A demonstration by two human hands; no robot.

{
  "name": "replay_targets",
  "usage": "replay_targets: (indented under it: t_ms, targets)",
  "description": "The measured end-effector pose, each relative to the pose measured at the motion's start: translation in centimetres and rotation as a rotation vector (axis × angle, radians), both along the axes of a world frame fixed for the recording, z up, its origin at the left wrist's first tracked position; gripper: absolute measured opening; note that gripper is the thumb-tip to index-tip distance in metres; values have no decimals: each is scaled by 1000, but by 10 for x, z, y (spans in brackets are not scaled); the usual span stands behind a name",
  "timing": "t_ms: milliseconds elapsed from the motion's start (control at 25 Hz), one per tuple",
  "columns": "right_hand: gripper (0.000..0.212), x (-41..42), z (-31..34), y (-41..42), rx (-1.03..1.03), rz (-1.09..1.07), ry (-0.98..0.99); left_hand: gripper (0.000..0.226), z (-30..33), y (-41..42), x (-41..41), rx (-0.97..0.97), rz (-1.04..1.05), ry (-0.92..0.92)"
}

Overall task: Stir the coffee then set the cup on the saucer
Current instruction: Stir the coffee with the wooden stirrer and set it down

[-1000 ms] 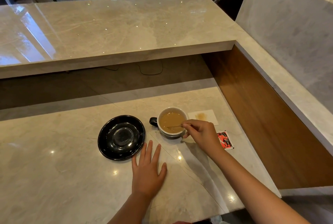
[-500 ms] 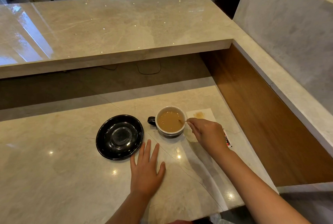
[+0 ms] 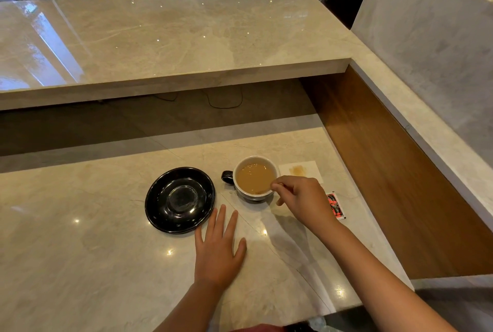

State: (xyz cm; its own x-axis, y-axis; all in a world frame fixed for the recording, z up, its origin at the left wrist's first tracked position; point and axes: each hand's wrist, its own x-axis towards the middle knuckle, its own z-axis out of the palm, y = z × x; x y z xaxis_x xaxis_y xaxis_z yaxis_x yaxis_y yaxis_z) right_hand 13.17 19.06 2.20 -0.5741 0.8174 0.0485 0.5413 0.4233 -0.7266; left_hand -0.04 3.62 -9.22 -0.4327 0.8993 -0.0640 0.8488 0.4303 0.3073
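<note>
While the fingers (image 3: 277, 187) of the right hand (image 3: 304, 199) pinch a thin stirrer (image 3: 262, 190) whose tip dips into the coffee (image 3: 254, 178) near the rim closest to the person, the left hand (image 3: 217, 249) lies flat and open on the bench (image 3: 80, 265), gripping nothing. The cup (image 3: 256, 195) stands on the bench just right of the black saucer (image 3: 180, 199), close but apart from it, with its dark handle (image 3: 227, 176) pointing toward the saucer. Behind the cup lies a stained napkin (image 3: 300, 170), and a red sachet (image 3: 334, 205) shows partly from under the right wrist.

The cup looks ceramic: stiff, breakable, moderately heavy, and filled high enough to slop if tilted or jerked. The handle is probably the best hold, reachable by the left hand, with a level lift across to the saucer's central well. The glazed saucer may be slick.

Compared with half a second ago, the stirring hand has moved from the cup's right edge toward its near edge, uncovering more of the napkin, while the left hand has stayed put.
</note>
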Motion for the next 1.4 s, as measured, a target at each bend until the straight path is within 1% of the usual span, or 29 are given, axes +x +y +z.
replay_targets:
  t_ms: [280, 400, 480, 560, 720, 760, 800, 880, 960, 1000, 1160, 1280, 1400]
  targets:
    - [13, -11, -14, -3, -174, -92, 222, 60, -3, -1, -1, 20, -5, 2]
    - [16, -16, -19, 4, -166, -141, 279, 60, -3, -1, -1, 25, -11, 3]
    - [15, -17, -22, 12, -101, -150, 258, 60, -2, -1, -1, 28, -10, -1]
    - [15, -15, -24, 20, 21, -123, 201, 60, -2, 0, -1, 28, -7, 1]
    - [33, -4, -16, 23, 418, 35, 45, 61, 0, -1, -1, 27, -13, -5]
    - [36, -2, -14, 22, 489, 68, -4, 61, 0, -1, -1, 27, -15, -5]
    - [37, 0, -11, 21, 529, 89, -57, 61, 0, -1, -1, 28, -15, -4]
    - [32, 4, -9, 17, 537, 97, -142, 61, 0, -1, -1, 33, -11, -3]
    - [26, 6, -7, 12, 490, 70, -157, 61, -1, -1, 0, 36, -8, 0]
    - [25, 6, -7, 9, 428, 48, -137, 61, -1, -1, 0, 38, -7, 3]
    - [15, -4, -4, -3, -46, -99, 57, 62, -2, -1, 0, 33, -4, 14]
    - [21, -2, 0, -2, -235, -175, 157, 62, -1, -1, 0, 41, -4, 15]
    - [25, 12, 6, 4, -336, -262, 223, 62, -1, -1, 1, 57, -5, 17]
